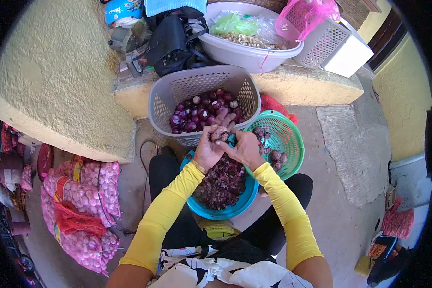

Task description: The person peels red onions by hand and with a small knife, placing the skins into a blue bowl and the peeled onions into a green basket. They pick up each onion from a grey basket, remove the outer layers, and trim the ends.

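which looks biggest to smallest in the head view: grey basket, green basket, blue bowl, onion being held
1. grey basket
2 and 3. blue bowl and green basket: they look alike, and the bowl is partly hidden and nearer the camera, so unranked
4. onion

No words or numbers are showing clearly enough to read. The blue packet (122, 10) at eleven o'clock is carrying print that is blurring into patches of colour, and the yellow-and-red label (61, 188) on the garlic sacks (93, 189) at eight o'clock is appearing too small to make out.
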`<state>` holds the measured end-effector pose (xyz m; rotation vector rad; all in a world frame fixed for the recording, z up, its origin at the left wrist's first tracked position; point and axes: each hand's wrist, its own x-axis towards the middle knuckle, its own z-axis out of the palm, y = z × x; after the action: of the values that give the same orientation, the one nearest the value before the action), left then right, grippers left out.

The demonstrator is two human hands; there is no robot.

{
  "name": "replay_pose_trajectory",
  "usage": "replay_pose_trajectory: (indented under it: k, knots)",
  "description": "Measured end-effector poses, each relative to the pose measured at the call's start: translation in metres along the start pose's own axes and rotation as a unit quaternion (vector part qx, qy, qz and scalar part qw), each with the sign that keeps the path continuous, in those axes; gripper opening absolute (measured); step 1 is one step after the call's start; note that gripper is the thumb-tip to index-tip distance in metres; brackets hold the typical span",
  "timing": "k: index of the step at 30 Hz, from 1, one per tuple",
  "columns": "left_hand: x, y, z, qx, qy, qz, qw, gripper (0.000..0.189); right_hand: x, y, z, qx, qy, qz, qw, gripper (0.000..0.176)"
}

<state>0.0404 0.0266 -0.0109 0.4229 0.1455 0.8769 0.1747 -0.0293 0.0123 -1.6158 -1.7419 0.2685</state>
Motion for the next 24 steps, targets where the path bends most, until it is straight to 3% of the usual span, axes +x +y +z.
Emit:
replay_pose_trajectory:
  k: [2, 4, 9, 14, 18, 20, 24]
  knots:
    - [0.001, 0.005, 0.004, 0.017, -0.031, -0.033, 0.999, 0.055, 0.005, 0.001, -0.01, -0.011, -0.001, -0.016, 1.0, 0.051]
    - [-0.004, 0.012, 0.024, -0.025, 0.025, -0.097, 0.995, 0.054, 0.007, 0.001, -0.017, -0.023, -0.012, -0.028, 0.999, 0.051]
    - [0.003, -0.001, -0.026, -0.017, -0.001, -0.108, 0.994, 0.038, 0.006, -0.001, -0.024, -0.113, -0.005, -0.043, 0.993, 0.058]
    - [-0.007, 0.001, 0.018, -0.022, 0.078, -0.049, 0.996, 0.036, 0.003, 0.007, -0.006, -0.064, 0.009, -0.014, 0.998, 0.065]
    - [-0.001, -0.004, -0.002, -0.02, 0.037, -0.026, 0.999, 0.039, 0.001, 0.011, 0.015, -0.024, 0.039, -0.004, 0.999, 0.063]
    - [0.0, -0.009, 0.007, -0.013, 0.13, 0.02, 0.991, 0.045, -0.004, 0.014, 0.024, -0.007, 0.036, 0.031, 0.999, 0.061]
    - [0.0, -0.012, 0.011, -0.007, 0.18, 0.043, 0.983, 0.046, -0.005, 0.02, 0.031, 0.021, 0.037, 0.049, 0.998, 0.06]
